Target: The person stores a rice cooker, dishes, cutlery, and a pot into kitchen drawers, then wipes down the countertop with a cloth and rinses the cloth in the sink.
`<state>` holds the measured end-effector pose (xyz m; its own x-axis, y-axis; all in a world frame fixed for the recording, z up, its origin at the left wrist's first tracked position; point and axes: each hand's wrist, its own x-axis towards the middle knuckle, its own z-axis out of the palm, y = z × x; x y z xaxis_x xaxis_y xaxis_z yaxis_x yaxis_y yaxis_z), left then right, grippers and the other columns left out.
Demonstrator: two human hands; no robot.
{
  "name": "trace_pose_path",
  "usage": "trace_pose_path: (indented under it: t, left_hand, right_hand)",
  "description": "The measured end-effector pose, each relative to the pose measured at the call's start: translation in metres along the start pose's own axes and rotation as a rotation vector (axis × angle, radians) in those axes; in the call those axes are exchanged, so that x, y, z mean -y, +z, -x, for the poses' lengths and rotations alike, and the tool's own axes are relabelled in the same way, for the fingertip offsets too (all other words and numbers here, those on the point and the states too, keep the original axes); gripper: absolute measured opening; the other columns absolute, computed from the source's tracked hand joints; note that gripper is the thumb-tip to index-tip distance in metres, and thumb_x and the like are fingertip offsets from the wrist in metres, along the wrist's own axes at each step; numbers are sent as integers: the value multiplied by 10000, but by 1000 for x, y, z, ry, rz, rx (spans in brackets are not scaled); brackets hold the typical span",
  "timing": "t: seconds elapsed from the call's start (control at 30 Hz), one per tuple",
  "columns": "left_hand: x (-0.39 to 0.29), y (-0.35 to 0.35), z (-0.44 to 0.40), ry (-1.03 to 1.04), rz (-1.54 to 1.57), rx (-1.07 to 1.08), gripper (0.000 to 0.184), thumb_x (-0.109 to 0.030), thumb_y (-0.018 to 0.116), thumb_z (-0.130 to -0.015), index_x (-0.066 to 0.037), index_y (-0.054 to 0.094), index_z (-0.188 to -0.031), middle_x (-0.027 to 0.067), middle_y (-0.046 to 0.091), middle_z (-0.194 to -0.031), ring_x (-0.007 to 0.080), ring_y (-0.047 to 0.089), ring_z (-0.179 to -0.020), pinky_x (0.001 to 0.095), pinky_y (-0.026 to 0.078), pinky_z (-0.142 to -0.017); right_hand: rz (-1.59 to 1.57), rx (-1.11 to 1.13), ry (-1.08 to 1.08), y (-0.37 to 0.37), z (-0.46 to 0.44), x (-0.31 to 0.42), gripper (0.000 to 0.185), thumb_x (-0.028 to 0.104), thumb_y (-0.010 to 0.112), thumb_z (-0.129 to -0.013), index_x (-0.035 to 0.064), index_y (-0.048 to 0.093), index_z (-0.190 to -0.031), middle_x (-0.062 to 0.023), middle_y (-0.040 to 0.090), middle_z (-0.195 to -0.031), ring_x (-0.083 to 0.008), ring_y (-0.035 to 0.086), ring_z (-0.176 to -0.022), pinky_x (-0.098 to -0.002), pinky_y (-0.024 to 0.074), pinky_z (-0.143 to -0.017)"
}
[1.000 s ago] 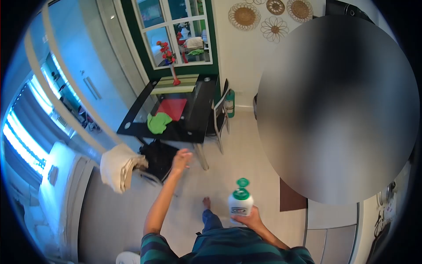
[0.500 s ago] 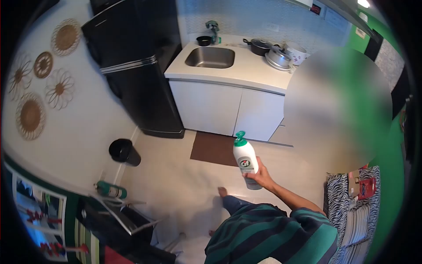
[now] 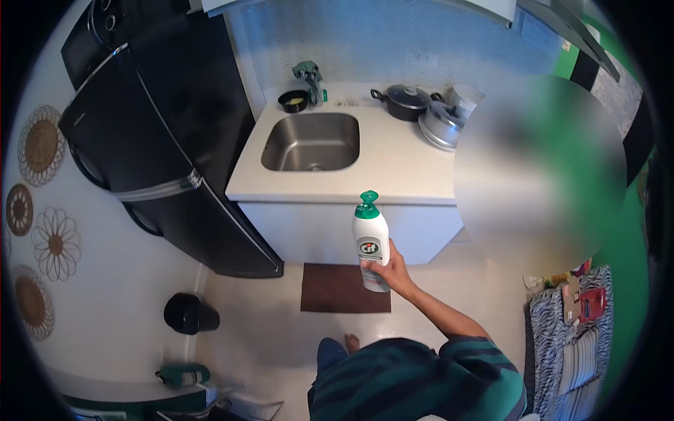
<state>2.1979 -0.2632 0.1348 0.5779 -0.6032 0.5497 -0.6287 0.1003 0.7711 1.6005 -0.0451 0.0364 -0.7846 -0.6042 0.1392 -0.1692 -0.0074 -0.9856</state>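
Observation:
My right hand [image 3: 394,271] is wrapped round the lower part of a white bottle [image 3: 370,236] with a green cap, held upright in front of my body. The cap's lid is flipped up. Behind the bottle is the white counter [image 3: 407,179] with a steel sink [image 3: 311,142]. A cloth [image 3: 307,70] hangs over the faucet, beside a small black bowl [image 3: 293,101]. My left hand is out of view.
A tall black fridge [image 3: 161,154] stands left of the counter. A black pot [image 3: 407,102] and a silver pot [image 3: 442,126] sit at the right. Below are a brown mat [image 3: 345,288] and a black bin [image 3: 191,313]. A blurred patch covers the right.
The view has turned from the dining table to the kitchen and come closer to the sink. My left hand has left the view. The bottle stays in my right hand.

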Motion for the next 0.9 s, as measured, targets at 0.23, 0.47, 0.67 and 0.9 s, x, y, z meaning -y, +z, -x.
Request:
trace_pose_path:
  t: [0.23, 0.47, 0.67, 0.9]
  left_hand:
    - [-247, 246, 121, 276, 812, 809, 322, -318, 447, -881, -15, 540, -939, 69, 559, -872, 138, 537, -769, 283, 456, -696]
    - [-410, 441, 361, -140, 1116, 1677, 173, -241, 520, -877, -74, 534, -922, -22, 519, -785, 62, 471, -718, 226, 404, -658]
    - [-412, 492, 531, 393, 699, 1916, 245, -216, 584, -809, -28, 520, -953, 151, 583, -879, 274, 564, -833, 359, 425, -715]
    - [-500, 461, 522, 1024, 733, 1675, 531, -242, 682, -706, -18, 463, -1134, 195, 546, -1012, 357, 513, -980, 407, 410, -825]
  right_hand:
    - [-99, -274, -158, -9, -179, 7, 396, 150, 689, -723, 14, 435, -995, -91, 599, -851, -131, 568, -765, -262, 466, -652]
    - [83, -579, -257, -71, -310, -50, 445, 129, 684, -718, 23, 446, -1079, -120, 607, -912, -172, 574, -856, -302, 453, -742]
    - [62, -563, -211, -121, -365, -75, 452, 159, 694, -708, 37, 463, -1077, -126, 610, -927, -197, 580, -855, -318, 454, -745]
    - [199, -357, -264, -148, -348, -70, 683, 115, 703, -671, 77, 353, -1257, -129, 512, -1154, -222, 474, -1093, -353, 347, -940]
